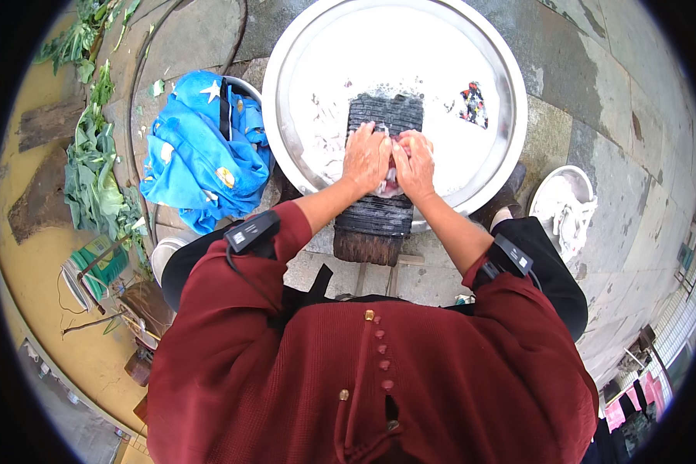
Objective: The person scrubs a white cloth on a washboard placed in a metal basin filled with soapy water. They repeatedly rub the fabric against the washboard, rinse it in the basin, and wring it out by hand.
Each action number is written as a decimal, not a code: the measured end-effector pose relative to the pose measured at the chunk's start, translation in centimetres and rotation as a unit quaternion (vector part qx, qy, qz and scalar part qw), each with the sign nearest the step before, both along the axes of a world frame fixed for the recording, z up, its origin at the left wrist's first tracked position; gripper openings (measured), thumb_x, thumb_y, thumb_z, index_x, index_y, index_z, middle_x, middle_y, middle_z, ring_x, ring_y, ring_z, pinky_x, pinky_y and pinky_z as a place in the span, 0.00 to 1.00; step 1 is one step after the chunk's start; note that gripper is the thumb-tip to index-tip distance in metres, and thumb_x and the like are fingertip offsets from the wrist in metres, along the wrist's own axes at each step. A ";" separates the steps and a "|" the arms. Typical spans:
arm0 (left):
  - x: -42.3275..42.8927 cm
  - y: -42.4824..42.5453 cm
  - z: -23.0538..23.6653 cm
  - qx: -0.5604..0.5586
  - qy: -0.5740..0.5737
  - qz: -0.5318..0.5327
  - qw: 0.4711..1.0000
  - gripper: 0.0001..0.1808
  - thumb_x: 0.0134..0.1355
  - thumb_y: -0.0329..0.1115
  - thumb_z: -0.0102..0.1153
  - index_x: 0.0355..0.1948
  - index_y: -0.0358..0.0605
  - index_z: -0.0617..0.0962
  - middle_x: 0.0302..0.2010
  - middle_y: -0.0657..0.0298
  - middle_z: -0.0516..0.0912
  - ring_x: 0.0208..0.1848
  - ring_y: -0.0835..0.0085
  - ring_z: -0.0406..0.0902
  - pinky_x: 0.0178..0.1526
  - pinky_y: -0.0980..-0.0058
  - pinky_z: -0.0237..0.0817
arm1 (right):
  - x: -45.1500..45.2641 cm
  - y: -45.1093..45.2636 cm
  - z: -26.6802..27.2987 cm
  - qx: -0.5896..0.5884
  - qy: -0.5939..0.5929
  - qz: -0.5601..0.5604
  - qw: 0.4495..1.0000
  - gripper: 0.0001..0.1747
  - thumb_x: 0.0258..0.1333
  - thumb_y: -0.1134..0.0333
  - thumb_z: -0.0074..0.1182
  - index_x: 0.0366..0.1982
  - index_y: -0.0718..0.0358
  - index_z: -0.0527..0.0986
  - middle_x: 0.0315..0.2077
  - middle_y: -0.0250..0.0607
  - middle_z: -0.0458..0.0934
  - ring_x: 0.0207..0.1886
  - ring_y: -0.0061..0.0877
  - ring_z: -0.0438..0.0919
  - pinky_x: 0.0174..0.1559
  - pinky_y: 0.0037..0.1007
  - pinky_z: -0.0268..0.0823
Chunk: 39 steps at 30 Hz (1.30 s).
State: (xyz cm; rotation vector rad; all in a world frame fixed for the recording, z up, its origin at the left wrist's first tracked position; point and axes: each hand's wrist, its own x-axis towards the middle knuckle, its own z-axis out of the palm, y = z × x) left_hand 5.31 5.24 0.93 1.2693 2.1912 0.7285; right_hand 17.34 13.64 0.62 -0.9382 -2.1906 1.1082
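My left hand (pixel 366 156) and my right hand (pixel 415 162) are side by side, thumbs close together, pressing a small wet reddish-and-white cloth (pixel 389 184) onto a dark ridged washboard (pixel 377 216). Suds coat part of the cloth, and the fingers hide much of it. The board slopes over the near rim of a wide metal basin (pixel 511 116), its far end down in white foam (pixel 377 46). To the right of the board, a black, red and white patterned fabric (pixel 474 105) pokes up through the foam.
Left of the basin, a blue patterned cloth (pixel 203 156) is heaped over a pail. Beyond it run a dark hose (pixel 132 116) and leafy greens (pixel 95 180). A green bucket (pixel 98 261) is farther left. At right, a white bowl (pixel 561 177) holds white cloth (pixel 574 217) hanging over its edge.
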 end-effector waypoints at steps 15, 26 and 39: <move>0.7 0.5 1.8 -0.119 0.038 0.027 0.992 0.27 0.66 0.45 0.46 0.62 0.43 0.69 0.66 0.48 0.67 0.71 0.45 0.58 0.70 0.39 0.39 | -0.1 -0.3 0.8 -0.057 -0.091 -0.007 0.994 0.18 0.51 0.60 0.60 0.39 0.65 0.77 0.53 0.60 0.72 0.60 0.51 0.68 0.62 0.48 0.58; 3.8 -4.3 0.5 0.214 -0.030 -0.003 0.976 0.09 0.54 0.35 0.52 0.33 0.41 0.77 0.40 0.51 0.78 0.45 0.50 0.75 0.53 0.51 0.63 | 3.5 -5.8 -0.3 0.069 0.071 0.044 0.994 0.18 0.39 0.69 0.59 0.37 0.64 0.71 0.42 0.55 0.72 0.47 0.52 0.71 0.53 0.51 0.63; 1.8 -1.3 -0.5 0.115 -0.063 0.046 0.990 0.08 0.55 0.37 0.53 0.29 0.44 0.77 0.28 0.54 0.79 0.31 0.52 0.78 0.36 0.57 0.68 | 1.2 -1.8 -1.7 -0.030 0.065 0.054 0.996 0.10 0.43 0.64 0.55 0.27 0.63 0.73 0.28 0.47 0.76 0.30 0.44 0.73 0.36 0.41 0.65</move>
